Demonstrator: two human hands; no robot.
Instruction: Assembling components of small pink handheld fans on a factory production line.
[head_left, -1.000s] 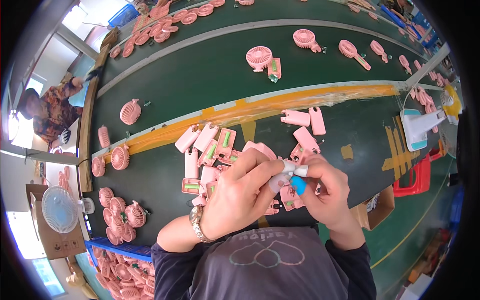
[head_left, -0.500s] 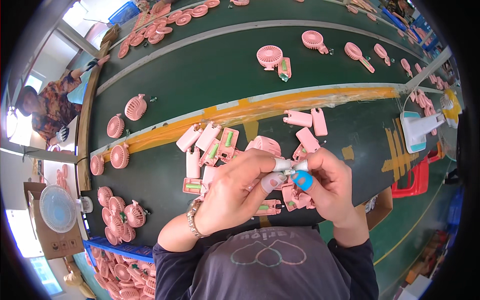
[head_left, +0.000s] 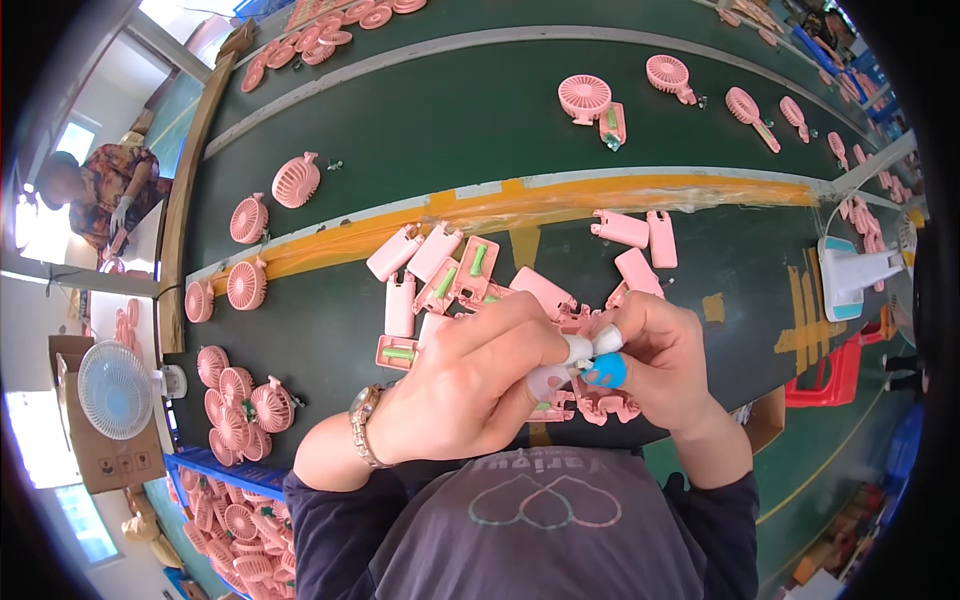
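My left hand [head_left: 460,375], with pale finger covers and a watch on the wrist, pinches a small white piece [head_left: 577,367] that looks like a connector. From the other side my right hand [head_left: 660,375] pinches at the same piece, a blue cover on its thumb and a white one on a finger. The fingertips meet and partly hide it. Below and behind the hands lie opened pink fan housings [head_left: 606,402]. Just beyond are smooth pink handle shells [head_left: 396,252] and a half shell [head_left: 477,262] holding a green cell.
Ribbed pink fan heads [head_left: 272,405] pile at the left, above a blue crate [head_left: 215,474] full of more. Past an orange-taped ledge [head_left: 650,190] runs a green belt [head_left: 430,120] carrying fans. A white desk fan [head_left: 860,272] stands right; a co-worker [head_left: 115,190] is far left.
My head view has shifted slightly. The ribbed fan head behind my hands is out of sight, and a smooth handle shell shows there. The co-worker's outstretched arm has drawn back.
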